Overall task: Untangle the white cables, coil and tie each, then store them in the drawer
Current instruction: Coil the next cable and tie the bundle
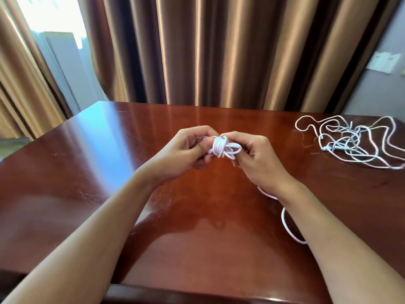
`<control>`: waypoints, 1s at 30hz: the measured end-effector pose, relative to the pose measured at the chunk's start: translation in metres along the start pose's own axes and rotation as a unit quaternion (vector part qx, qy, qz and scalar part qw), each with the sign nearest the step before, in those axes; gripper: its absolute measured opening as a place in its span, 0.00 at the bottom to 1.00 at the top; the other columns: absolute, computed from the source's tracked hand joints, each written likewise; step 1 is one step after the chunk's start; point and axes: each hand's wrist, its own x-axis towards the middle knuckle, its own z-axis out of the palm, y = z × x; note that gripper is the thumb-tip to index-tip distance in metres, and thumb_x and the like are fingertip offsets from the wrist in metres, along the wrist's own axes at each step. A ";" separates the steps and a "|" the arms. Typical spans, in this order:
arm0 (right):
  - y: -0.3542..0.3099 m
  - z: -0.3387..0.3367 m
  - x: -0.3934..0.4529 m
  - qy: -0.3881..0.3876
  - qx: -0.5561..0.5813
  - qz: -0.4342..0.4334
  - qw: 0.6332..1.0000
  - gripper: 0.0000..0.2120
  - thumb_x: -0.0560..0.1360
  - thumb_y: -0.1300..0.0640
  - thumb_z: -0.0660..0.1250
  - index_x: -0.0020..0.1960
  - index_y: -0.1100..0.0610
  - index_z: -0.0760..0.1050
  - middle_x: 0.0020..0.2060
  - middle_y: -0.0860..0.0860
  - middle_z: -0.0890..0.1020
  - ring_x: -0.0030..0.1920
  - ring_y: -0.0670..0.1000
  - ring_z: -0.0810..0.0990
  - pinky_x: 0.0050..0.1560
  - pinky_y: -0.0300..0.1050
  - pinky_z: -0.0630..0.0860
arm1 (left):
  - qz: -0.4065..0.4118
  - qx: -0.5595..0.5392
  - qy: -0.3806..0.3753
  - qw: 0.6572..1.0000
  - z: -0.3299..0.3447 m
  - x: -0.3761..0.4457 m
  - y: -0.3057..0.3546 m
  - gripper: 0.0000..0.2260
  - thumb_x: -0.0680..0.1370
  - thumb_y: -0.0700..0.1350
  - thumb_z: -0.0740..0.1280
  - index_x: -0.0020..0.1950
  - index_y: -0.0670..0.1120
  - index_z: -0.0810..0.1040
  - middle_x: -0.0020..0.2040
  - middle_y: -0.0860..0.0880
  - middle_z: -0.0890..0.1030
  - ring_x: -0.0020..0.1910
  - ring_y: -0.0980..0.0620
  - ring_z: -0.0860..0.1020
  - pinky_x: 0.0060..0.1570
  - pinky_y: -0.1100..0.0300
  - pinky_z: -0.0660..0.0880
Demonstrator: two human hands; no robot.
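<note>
Both forearms reach in over the table [109, 150], the left hand [188, 148] and right hand [256, 154] pinching a small cable coil [223, 148] between them, its long axis running left-right, above the tabletop.

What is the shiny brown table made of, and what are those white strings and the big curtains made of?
Table: looks like wood with a glossy reddish varnish; it mirrors the window light and shows fine scratches. Cables: probably wire in smooth white plastic or rubber, since they bend in soft loops; the bundle looks the same. Curtains: cloth, likely satin-like, with shiny golden-brown folds.
</note>
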 end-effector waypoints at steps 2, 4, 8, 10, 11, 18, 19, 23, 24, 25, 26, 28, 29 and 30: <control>-0.003 0.001 0.000 -0.022 0.098 0.030 0.994 0.11 0.83 0.62 0.62 0.52 0.52 0.82 0.33 0.47 0.80 0.29 0.44 0.72 0.31 0.36 0.68 | 0.001 -0.046 -0.004 0.999 0.001 0.000 0.000 0.08 0.82 0.40 0.58 0.51 0.37 0.74 0.31 0.49 0.71 0.27 0.57 0.63 0.28 0.65 0.62; -0.007 0.002 0.001 -0.026 0.151 0.042 0.987 0.10 0.83 0.59 0.61 0.51 0.52 0.81 0.31 0.49 0.80 0.28 0.44 0.71 0.29 0.35 0.67 | 0.011 -0.091 0.008 0.996 0.001 0.001 0.000 0.09 0.84 0.39 0.56 0.52 0.37 0.74 0.31 0.49 0.70 0.27 0.56 0.62 0.28 0.64 0.61; -0.010 0.016 0.000 -0.029 0.125 0.067 0.989 0.10 0.85 0.59 0.59 0.52 0.52 0.79 0.29 0.51 0.80 0.25 0.45 0.70 0.29 0.37 0.68 | 0.015 -0.159 0.092 0.983 0.005 0.005 0.000 0.10 0.85 0.39 0.55 0.56 0.36 0.74 0.32 0.49 0.71 0.24 0.58 0.61 0.26 0.63 0.58; -0.010 0.022 -0.001 -0.022 0.043 0.068 0.996 0.11 0.85 0.57 0.59 0.50 0.58 0.80 0.28 0.51 0.79 0.25 0.45 0.70 0.31 0.39 0.68 | -0.011 -0.145 0.164 0.976 0.007 0.007 -0.004 0.10 0.85 0.40 0.56 0.57 0.35 0.74 0.31 0.49 0.72 0.22 0.58 0.62 0.25 0.65 0.60; -0.010 0.022 -0.002 -0.024 -0.011 0.063 0.998 0.12 0.85 0.56 0.60 0.50 0.59 0.79 0.28 0.50 0.80 0.26 0.45 0.71 0.33 0.40 0.69 | -0.021 -0.113 0.202 0.972 0.007 0.008 -0.006 0.10 0.85 0.40 0.57 0.54 0.36 0.76 0.31 0.49 0.72 0.22 0.58 0.63 0.24 0.65 0.62; -0.024 0.010 -0.004 -0.022 -0.402 -0.114 0.908 0.11 0.83 0.51 0.61 0.49 0.57 0.79 0.39 0.55 0.84 0.39 0.61 0.83 0.33 0.51 0.74 | 0.058 0.402 0.295 0.865 0.000 0.006 -0.017 0.07 0.79 0.34 0.64 0.44 0.42 0.79 0.32 0.59 0.75 0.32 0.60 0.73 0.34 0.72 0.67; -0.024 0.007 -0.002 -0.011 -0.409 -0.145 0.901 0.12 0.82 0.51 0.62 0.48 0.57 0.80 0.38 0.55 0.83 0.38 0.60 0.83 0.32 0.50 0.74 | 0.067 0.409 0.272 0.869 -0.001 0.005 -0.017 0.07 0.79 0.33 0.63 0.44 0.41 0.79 0.31 0.58 0.75 0.31 0.61 0.72 0.33 0.72 0.65; -0.018 -0.011 0.003 -0.014 -0.391 -0.191 0.900 0.13 0.79 0.51 0.64 0.45 0.60 0.80 0.39 0.54 0.81 0.40 0.57 0.81 0.38 0.53 0.78 | 0.057 0.427 0.150 0.890 -0.005 0.004 -0.014 0.09 0.78 0.33 0.63 0.45 0.43 0.81 0.31 0.56 0.76 0.30 0.61 0.72 0.34 0.73 0.66; -0.017 -0.014 0.003 -0.009 -0.374 -0.188 0.908 0.12 0.79 0.51 0.65 0.46 0.60 0.80 0.40 0.54 0.80 0.40 0.56 0.80 0.39 0.53 0.78 | 0.049 0.418 0.123 0.899 -0.006 0.004 -0.013 0.10 0.79 0.33 0.63 0.44 0.44 0.81 0.31 0.56 0.77 0.31 0.61 0.72 0.35 0.72 0.66; -0.015 -0.016 0.002 -0.004 -0.350 -0.176 0.920 0.11 0.79 0.51 0.66 0.47 0.60 0.80 0.40 0.53 0.79 0.40 0.55 0.79 0.39 0.52 0.78 | 0.037 0.403 0.099 0.909 -0.008 0.004 -0.012 0.11 0.79 0.33 0.63 0.44 0.46 0.81 0.31 0.58 0.77 0.32 0.61 0.72 0.36 0.72 0.66; -0.013 -0.018 0.002 -0.002 -0.319 -0.158 0.935 0.11 0.79 0.51 0.66 0.48 0.59 0.80 0.41 0.52 0.78 0.40 0.53 0.78 0.40 0.52 0.78 | 0.025 0.381 0.074 0.921 -0.010 0.004 -0.010 0.13 0.79 0.32 0.62 0.44 0.47 0.81 0.31 0.59 0.77 0.32 0.61 0.72 0.36 0.70 0.67; -0.009 -0.020 0.002 -0.005 -0.272 -0.125 0.954 0.12 0.81 0.50 0.65 0.51 0.58 0.81 0.42 0.51 0.77 0.41 0.51 0.78 0.41 0.52 0.78 | -0.001 0.334 0.012 0.943 -0.011 0.001 -0.004 0.13 0.80 0.32 0.61 0.43 0.45 0.80 0.30 0.59 0.74 0.31 0.61 0.70 0.35 0.68 0.66; -0.006 -0.021 0.003 -0.008 -0.259 -0.113 0.959 0.13 0.81 0.50 0.64 0.52 0.57 0.82 0.42 0.50 0.77 0.41 0.51 0.78 0.42 0.52 0.78 | -0.012 0.306 -0.021 0.952 -0.009 0.000 -0.002 0.13 0.81 0.31 0.60 0.43 0.43 0.79 0.30 0.59 0.73 0.30 0.61 0.69 0.33 0.69 0.65; -0.004 -0.022 0.003 -0.011 -0.246 -0.101 0.964 0.13 0.82 0.50 0.64 0.53 0.57 0.82 0.42 0.49 0.77 0.40 0.49 0.78 0.42 0.51 0.78 | -0.016 0.274 -0.045 0.960 -0.007 -0.002 0.000 0.12 0.82 0.31 0.59 0.43 0.40 0.78 0.29 0.58 0.72 0.29 0.61 0.68 0.32 0.69 0.65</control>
